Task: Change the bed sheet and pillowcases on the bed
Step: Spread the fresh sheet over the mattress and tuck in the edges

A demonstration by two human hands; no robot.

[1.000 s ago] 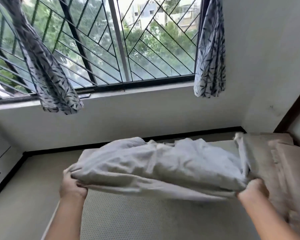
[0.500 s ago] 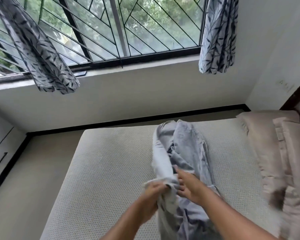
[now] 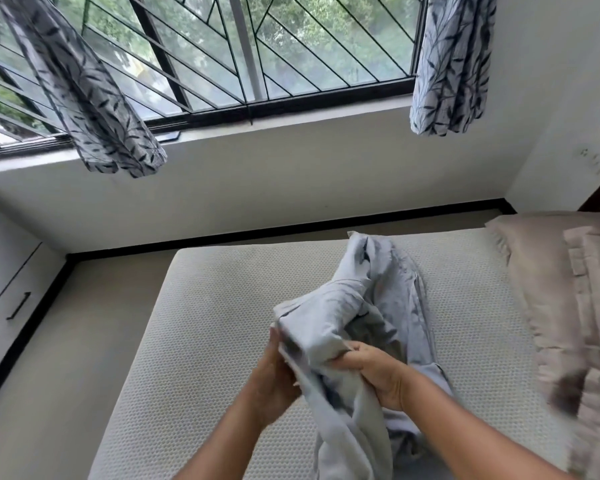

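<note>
While the right hand has its fingers curled tight round a bunched fold of the grey sheet, the left hand lies fairly straight-fingered against the fold's other side. Its thumb is buried in cloth, so whether it pinches cannot be told. If it only presses, a shake to open the sheet could tear that side loose and leave the cloth swinging from one fist. The rest of the sheet trails as a twisted heap across the middle of the bare mattress. Pulled apart from the wrong edge, it would likely spread crosswise or knotted. The tan pillows lie just beside it at the head end, and a wide throw could bury or drag them.
</note>
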